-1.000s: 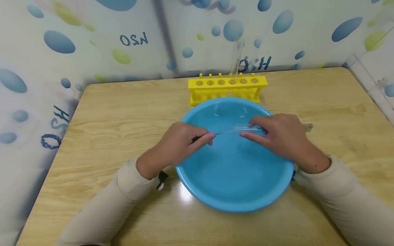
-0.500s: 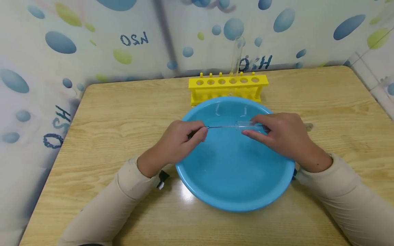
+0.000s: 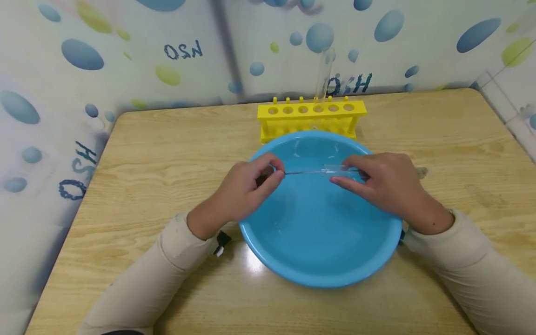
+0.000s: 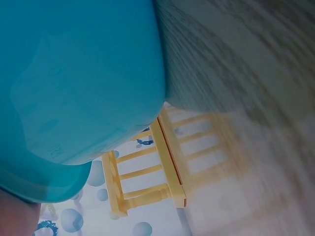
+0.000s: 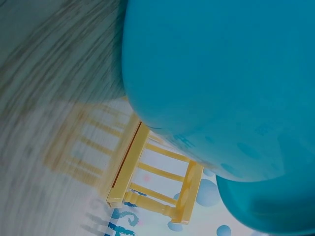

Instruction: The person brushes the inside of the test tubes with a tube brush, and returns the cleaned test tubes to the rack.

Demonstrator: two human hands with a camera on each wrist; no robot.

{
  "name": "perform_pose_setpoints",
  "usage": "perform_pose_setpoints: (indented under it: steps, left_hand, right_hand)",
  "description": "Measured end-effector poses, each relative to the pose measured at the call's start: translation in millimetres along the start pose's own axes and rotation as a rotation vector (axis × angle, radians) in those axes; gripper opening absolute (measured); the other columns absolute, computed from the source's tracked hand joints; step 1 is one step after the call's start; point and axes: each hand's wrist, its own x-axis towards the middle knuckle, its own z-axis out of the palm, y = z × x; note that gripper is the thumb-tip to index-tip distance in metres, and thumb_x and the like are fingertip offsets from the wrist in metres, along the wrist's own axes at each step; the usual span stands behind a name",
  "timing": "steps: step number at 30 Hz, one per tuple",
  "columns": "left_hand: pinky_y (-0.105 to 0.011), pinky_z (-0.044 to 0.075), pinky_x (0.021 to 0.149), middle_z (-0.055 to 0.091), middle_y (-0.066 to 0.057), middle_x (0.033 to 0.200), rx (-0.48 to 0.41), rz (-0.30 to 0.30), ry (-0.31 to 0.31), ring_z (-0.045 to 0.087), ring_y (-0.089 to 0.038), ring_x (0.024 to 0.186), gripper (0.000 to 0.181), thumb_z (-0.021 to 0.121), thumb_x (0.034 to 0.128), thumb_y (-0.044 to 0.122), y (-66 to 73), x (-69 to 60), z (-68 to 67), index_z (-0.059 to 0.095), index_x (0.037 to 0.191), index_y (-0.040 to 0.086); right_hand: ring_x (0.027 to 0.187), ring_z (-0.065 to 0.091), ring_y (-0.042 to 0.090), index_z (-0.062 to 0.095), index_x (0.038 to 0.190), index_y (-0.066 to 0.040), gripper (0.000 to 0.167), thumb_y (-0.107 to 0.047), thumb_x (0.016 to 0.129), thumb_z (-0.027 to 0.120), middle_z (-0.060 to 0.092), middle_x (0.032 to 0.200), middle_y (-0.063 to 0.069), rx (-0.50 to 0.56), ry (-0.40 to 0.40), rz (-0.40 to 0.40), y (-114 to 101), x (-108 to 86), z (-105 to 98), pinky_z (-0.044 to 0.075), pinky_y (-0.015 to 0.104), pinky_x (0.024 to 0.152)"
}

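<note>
Over the blue basin point(image 3: 320, 242), my right hand point(image 3: 387, 188) grips a clear glass test tube point(image 3: 334, 170) lying nearly level, its open mouth to the left. A test tube brush point(image 3: 303, 172) runs into that mouth by its twisted wire. My left hand point(image 3: 244, 188) pinches the wire's left end between thumb and forefinger. Past the right hand, greyish-brown bristles point(image 3: 421, 172) show at the tube's far end. The right hand covers the middle of the tube. Neither wrist view shows the tube or the brush; both look at the basin's outer wall point(image 4: 88, 73).
Behind the basin stands a yellow test tube rack point(image 3: 311, 110). One clear test tube point(image 3: 324, 77) is upright in it. The wooden table point(image 3: 176, 149) meets a patterned wall point(image 3: 142, 42) at the back.
The left hand has shifted slightly left and up, and its forefinger is now more arched. The brush wire, slanted before, lies nearly level. The right hand has kept its hold with little movement.
</note>
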Motion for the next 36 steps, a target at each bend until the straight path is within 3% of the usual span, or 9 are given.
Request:
perform_pose_setpoints:
  steps: [11, 14, 23, 29, 32, 36]
  left_hand:
    - [-0.023, 0.041, 0.051, 0.052, 0.005, 0.065, 0.023, 0.025, 0.027, 0.045, -0.007, 0.056, 0.013, 0.061, 0.0988, 0.014, 1.0, -1.1, 1.0, 0.054, 0.109, 0.012]
    - [-0.022, 0.043, 0.052, 0.053, 0.005, 0.067, 0.037, 0.063, 0.044, 0.046, -0.005, 0.056, 0.02, 0.065, 0.0952, 0.011, 3.5, -1.3, 0.2, 0.051, 0.11, 0.011]
    - [-0.019, 0.044, 0.053, 0.056, 0.003, 0.07, 0.188, 0.166, 0.088, 0.046, -0.005, 0.06, 0.019, 0.069, 0.092, 0.007, 10.2, -3.4, 0.7, 0.057, 0.106, 0.009]
    - [-0.017, 0.047, 0.055, 0.059, 0.0, 0.07, 0.259, 0.288, 0.141, 0.05, -0.008, 0.06, 0.022, 0.074, 0.087, 0.003, 11.4, -5.5, 1.3, 0.062, 0.105, 0.006]
    - [-0.016, 0.047, 0.056, 0.06, -0.001, 0.07, 0.282, 0.338, 0.149, 0.051, -0.009, 0.059, 0.022, 0.074, 0.0864, 0.004, 10.6, -6.1, 2.2, 0.063, 0.105, 0.006]
    - [-0.017, 0.045, 0.054, 0.059, 0.0, 0.068, 0.281, 0.361, 0.165, 0.05, -0.008, 0.057, 0.024, 0.076, 0.0843, 0.003, 9.8, -5.8, 3.0, 0.063, 0.105, 0.006]
  right_hand:
    - [0.049, 0.041, 0.007, 0.076, 0.092, -0.015, 0.027, -0.037, 0.078, 0.084, 0.048, 0.053, -0.006, 0.003, 0.003, 0.002, -0.6, -0.9, 0.5, 0.03, 0.023, 0.046]
    - [0.049, 0.04, 0.007, 0.076, 0.091, -0.015, 0.027, -0.037, 0.078, 0.084, 0.047, 0.053, -0.006, 0.004, 0.015, -0.011, -0.3, 0.5, -0.7, 0.03, 0.023, 0.046]
    - [0.05, 0.041, 0.007, 0.076, 0.092, -0.013, 0.027, -0.035, 0.078, 0.084, 0.048, 0.053, -0.005, 0.01, 0.004, 0.001, -1.0, 0.5, -1.8, 0.031, 0.023, 0.047]
    - [0.05, 0.04, 0.008, 0.076, 0.092, -0.014, 0.026, -0.034, 0.077, 0.085, 0.046, 0.053, -0.006, 0.018, 0.015, 0.001, -0.8, -0.4, -0.7, 0.03, 0.024, 0.047]
    - [0.05, 0.04, 0.007, 0.076, 0.093, -0.014, 0.026, -0.032, 0.077, 0.085, 0.046, 0.052, -0.006, 0.025, 0.015, 0.001, -0.6, -1.5, 0.0, 0.03, 0.024, 0.047]
    - [0.05, 0.04, 0.008, 0.076, 0.093, -0.013, 0.026, -0.031, 0.077, 0.085, 0.046, 0.053, -0.005, 0.03, 0.024, 0.003, -0.3, -1.5, 0.1, 0.03, 0.024, 0.048]
